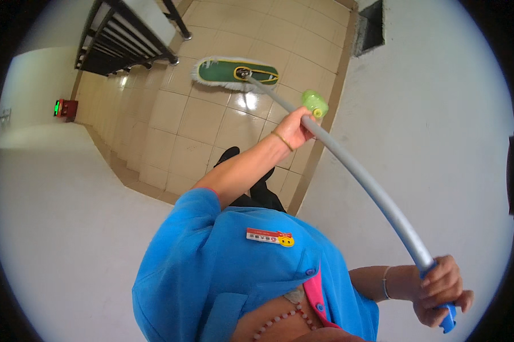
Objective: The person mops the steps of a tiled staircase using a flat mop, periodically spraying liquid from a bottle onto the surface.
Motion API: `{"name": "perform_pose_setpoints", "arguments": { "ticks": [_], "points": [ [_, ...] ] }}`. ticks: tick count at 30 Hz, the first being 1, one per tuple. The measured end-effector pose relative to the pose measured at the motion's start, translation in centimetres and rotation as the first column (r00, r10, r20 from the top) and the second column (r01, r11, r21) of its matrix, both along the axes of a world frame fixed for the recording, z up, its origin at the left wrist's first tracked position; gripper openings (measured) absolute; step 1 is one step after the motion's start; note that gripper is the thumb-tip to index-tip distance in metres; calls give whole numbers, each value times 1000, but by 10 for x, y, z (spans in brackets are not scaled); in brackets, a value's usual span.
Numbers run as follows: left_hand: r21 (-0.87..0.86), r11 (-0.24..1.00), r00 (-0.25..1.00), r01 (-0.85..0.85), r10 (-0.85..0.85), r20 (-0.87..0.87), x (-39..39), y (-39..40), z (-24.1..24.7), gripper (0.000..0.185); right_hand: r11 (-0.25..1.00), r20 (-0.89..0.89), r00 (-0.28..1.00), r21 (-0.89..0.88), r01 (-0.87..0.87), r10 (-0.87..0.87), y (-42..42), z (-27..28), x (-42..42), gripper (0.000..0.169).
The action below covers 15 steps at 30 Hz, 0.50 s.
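A flat dust mop (216, 72) with a green top, yellow trim and a white fringe lies on the tiled floor. Its long grey metal handle (368, 181) rises toward the lower right. My left hand (294, 128) is closed around the middle of this handle. My right hand (442, 290) grips the blue end grip (451, 316) at its top. Just beyond my left hand is a translucent green plastic bottle (313, 102) with a yellow cap; whether the hand touches it, I cannot tell.
Stairs (111, 111) descend at the left beside a black metal railing (133, 25). A white wall (410, 107) with a brown skirting runs along the right, with a dark recess (371, 28) near the top. A red box with a green light (66, 110) is at the far left wall.
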<state>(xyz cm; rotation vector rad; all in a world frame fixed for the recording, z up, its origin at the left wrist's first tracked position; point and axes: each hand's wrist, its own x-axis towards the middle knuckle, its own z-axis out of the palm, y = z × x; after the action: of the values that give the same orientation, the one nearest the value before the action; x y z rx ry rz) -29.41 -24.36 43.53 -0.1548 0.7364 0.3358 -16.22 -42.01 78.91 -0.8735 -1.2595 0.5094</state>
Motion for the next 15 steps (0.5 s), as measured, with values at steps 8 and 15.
{"name": "perform_pose_setpoints", "arguments": {
  "ticks": [8, 15],
  "points": [
    [-91, 963, 946, 254, -267, -185, 171, 9, -135, 13, 871, 145, 894, -208, 445, -423, 29, -94, 60, 47],
    [-196, 765, 758, 613, -640, -124, 169, -81, -86, 10, 676, 100, 712, -247, 695, -695, -49, -64, 46, 51]
  ]
}}
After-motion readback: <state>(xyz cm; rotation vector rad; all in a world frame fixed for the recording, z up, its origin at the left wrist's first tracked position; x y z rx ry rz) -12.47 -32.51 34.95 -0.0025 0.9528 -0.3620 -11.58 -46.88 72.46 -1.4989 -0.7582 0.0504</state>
